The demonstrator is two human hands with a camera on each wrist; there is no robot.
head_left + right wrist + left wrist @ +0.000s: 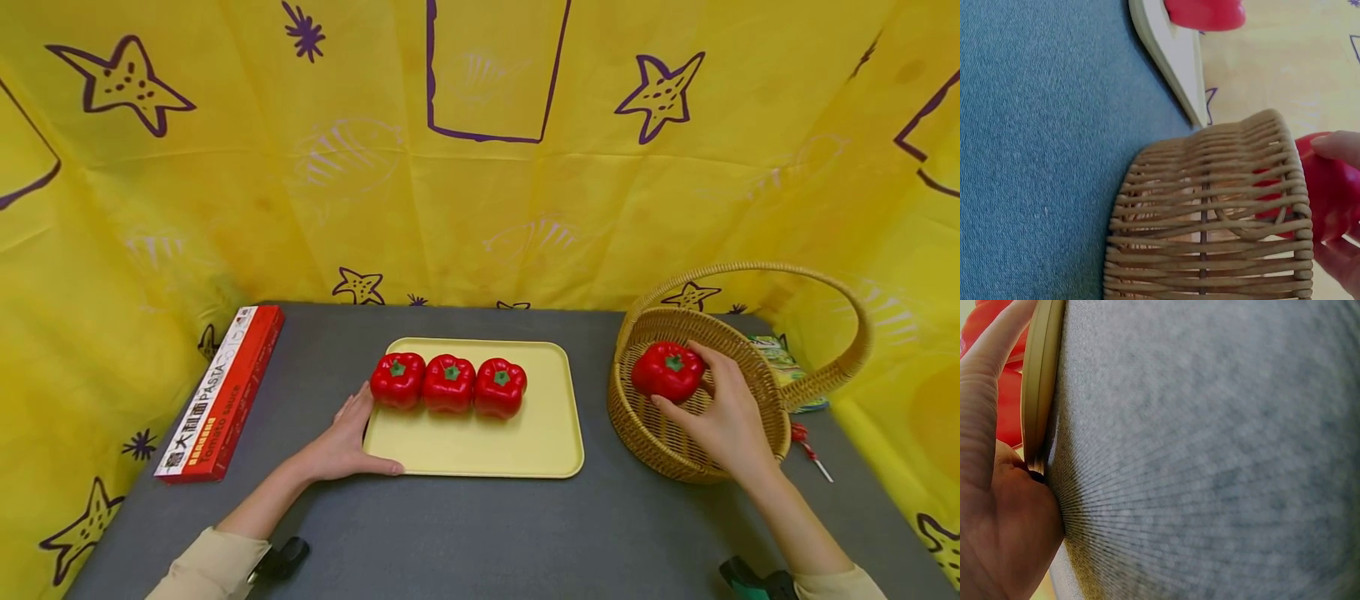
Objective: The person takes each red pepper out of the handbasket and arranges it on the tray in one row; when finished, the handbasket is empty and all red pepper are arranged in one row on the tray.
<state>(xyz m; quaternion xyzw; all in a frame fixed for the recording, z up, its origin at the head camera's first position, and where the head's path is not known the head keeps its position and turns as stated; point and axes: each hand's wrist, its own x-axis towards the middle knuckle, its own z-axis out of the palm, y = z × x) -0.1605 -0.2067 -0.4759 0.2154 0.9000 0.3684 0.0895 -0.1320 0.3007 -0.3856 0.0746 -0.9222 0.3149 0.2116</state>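
Three red bell peppers (448, 384) with green stems stand in a row across the upper left of a pale yellow tray (480, 450). At the tray's left end my left hand (347, 437) rests with fingers spread, the thumb along the front rim. In the left wrist view the tray's rim (1041, 381) runs beside that hand. A fourth red bell pepper (667, 372) is gripped between the thumb and fingers of my right hand (723, 412), over the mouth of a wicker basket (637, 425). The right wrist view shows this pepper (1329, 194) at the basket's rim, partly behind the weave.
A red and white pasta box (221, 396) lies at the table's left side. The basket's tall handle (780, 271) arches over its mouth. Right of the basket are a green packet (780, 358) and a red lollipop (806, 442). Yellow patterned cloth (480, 208) hangs behind the grey table.
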